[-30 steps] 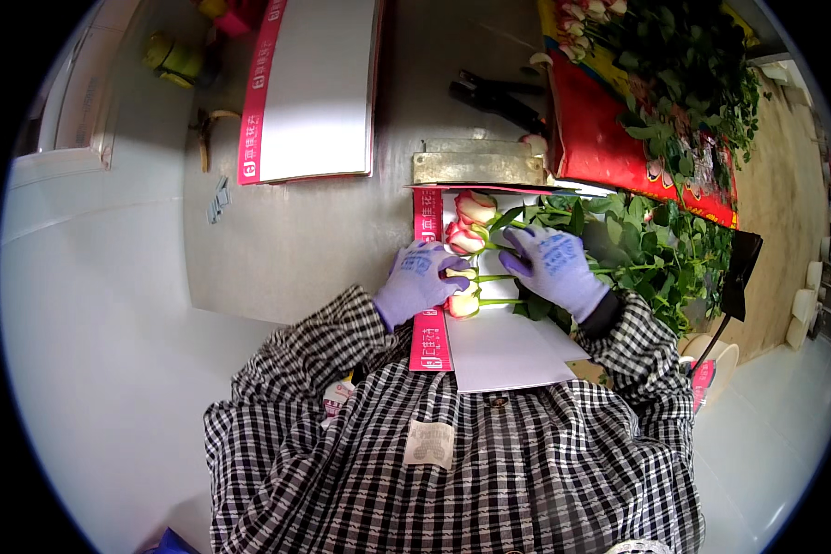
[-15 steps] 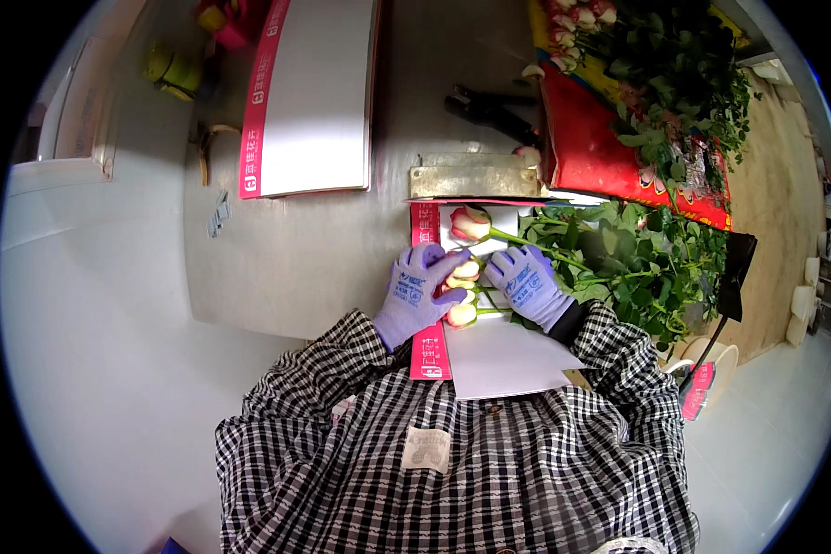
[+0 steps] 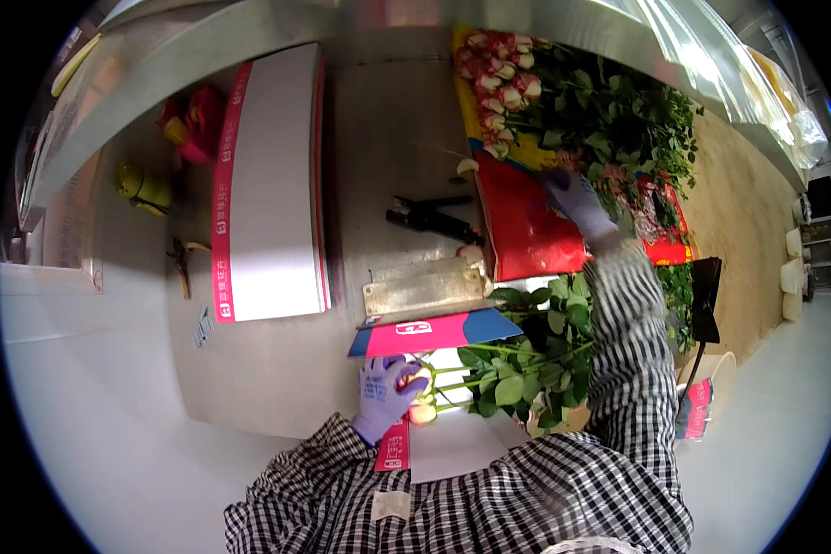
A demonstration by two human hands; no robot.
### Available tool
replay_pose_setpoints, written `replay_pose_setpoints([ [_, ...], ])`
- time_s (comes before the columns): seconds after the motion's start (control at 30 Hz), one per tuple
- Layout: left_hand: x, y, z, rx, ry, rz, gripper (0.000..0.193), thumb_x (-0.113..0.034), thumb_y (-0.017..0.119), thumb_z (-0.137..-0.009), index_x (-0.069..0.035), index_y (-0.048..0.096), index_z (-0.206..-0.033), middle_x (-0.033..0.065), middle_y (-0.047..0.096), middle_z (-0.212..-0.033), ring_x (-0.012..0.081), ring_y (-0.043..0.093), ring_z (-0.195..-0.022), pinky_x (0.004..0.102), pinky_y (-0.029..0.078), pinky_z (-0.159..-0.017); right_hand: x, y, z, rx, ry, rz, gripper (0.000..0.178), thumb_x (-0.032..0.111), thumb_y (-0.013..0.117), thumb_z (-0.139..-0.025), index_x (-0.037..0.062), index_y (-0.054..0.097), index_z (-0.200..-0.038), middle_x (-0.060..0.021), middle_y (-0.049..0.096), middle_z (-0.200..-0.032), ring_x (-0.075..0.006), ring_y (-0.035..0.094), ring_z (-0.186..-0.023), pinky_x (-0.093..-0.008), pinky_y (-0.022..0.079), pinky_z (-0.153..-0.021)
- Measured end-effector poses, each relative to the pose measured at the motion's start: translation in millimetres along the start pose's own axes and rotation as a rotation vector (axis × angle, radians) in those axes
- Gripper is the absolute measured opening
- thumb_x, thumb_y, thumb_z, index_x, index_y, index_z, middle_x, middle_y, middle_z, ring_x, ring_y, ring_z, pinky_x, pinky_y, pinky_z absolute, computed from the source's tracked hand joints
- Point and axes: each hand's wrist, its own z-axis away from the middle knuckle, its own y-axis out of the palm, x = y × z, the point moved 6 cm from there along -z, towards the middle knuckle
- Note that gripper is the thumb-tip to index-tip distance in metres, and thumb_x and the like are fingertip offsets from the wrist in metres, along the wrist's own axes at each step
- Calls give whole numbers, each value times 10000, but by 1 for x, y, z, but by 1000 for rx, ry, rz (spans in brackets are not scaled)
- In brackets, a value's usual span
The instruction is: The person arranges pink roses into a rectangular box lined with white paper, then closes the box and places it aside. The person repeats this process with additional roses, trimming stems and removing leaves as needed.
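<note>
left hand (image 3: pixel 385 392) grips rose heads (image 3: pixel 422 403); right hand (image 3: pixel 574 198), blurred, grip unclear, reaches among piled roses (image 3: pixel 593 102).

Bright even light, fisheye-bent edges, slight blur.

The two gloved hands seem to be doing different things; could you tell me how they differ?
The left hand lies close to the body, fingers curled on the rose heads of the near bunch. The right hand is stretched far out, blurred, over the far rose pile on the red sheet. Both wear purple gloves.
</note>
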Motion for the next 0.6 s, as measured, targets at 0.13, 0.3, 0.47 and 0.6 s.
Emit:
replay_pose_setpoints([
  [0.13, 0, 6, -1, 74, 0, -30, 244, -367, 716, -785, -163, 665, -908, 24, 561, -1016, 257, 535, -986, 428, 402, -819, -76, 34, -35, 21, 294, 666, 594, 399, 530, -947, 166, 355, -1465, -130, 365, -1495, -319, 438, -1300, -460, 381, -1074],
  [0.3, 8, 8, 8, 38, -13, -35, 270, -373, 704, -796, -160, 656, -954, 43, 557, -1039, 266, 532, -992, 432, 402, -822, 57, -51, 64, -381, -373, 443, 392, 52, 588, -816, 88, 628, -1204, -160, 626, -1178, -361, 612, -1036, -379, 508, -867],
  [0.47, 14, 15, 9, 35, 10, -64, 307, -401, 682, -807, -162, 641, -993, 74, 558, -1077, 289, 521, -1018, 447, 382, -864, 167, -159, 233, -497, -690, 374, 423, -113, 561, -752, 56, 675, -1123, -126, 669, -1065, -277, 637, -1016, -350, 501, -887],
  [0.6, 9, 17, -1, 73, 3, -92, 318, -410, 678, -806, -175, 643, -1018, 60, 553, -1071, 284, 524, -1018, 450, 398, -848, 168, -192, 258, -469, -685, 898, 314, 52, 656, -771, 96, 687, -1080, -93, 677, -1047, -302, 633, -985, -402, 501, -889],
])
